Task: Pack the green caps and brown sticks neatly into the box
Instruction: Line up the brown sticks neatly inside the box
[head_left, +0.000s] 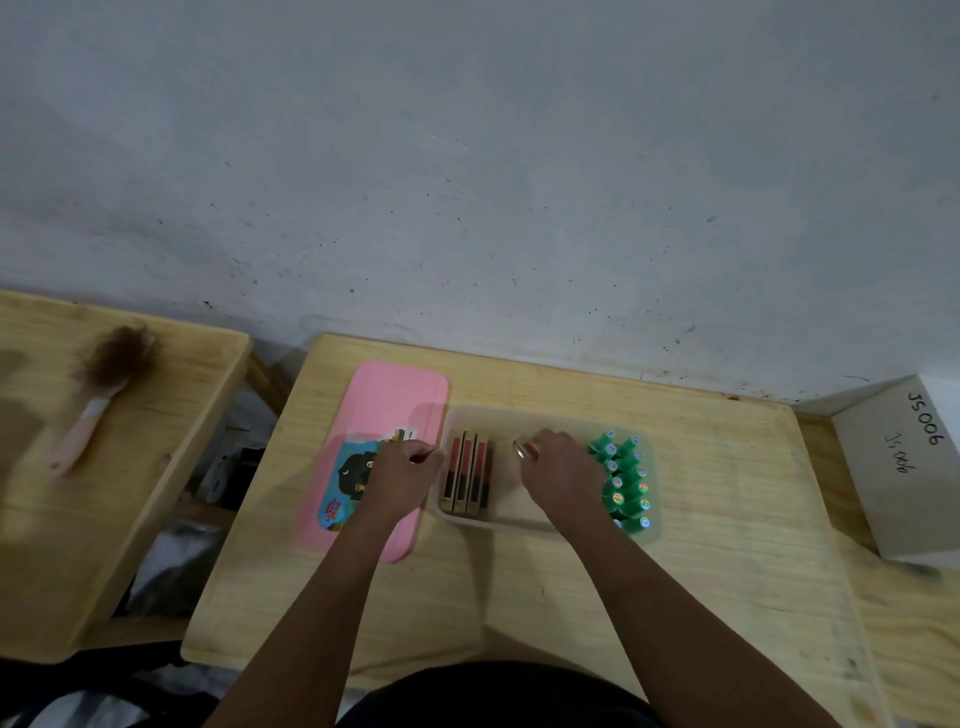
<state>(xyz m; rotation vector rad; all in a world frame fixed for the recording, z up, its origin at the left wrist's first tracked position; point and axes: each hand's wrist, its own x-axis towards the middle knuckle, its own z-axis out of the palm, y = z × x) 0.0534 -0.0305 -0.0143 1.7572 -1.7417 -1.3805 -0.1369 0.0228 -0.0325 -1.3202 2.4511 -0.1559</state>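
A clear plastic box (498, 415) sits mid-table. Several brown sticks (467, 475) lie side by side against its left wall. Several green caps (626, 478) stand in two rows along its right side. My left hand (402, 475) rests at the box's left rim, fingers curled on a small gold-tipped stick over the pink lid. My right hand (558, 470) is inside the box between sticks and caps, fingers closed around a small shiny piece at its tip.
A pink lid (395, 395) with a cartoon sticker lies left of the box. A brush (104, 384) rests on the neighbouring wooden table at the left. A white carton (904, 467) marked JS006 stands at the right. The wall runs close behind.
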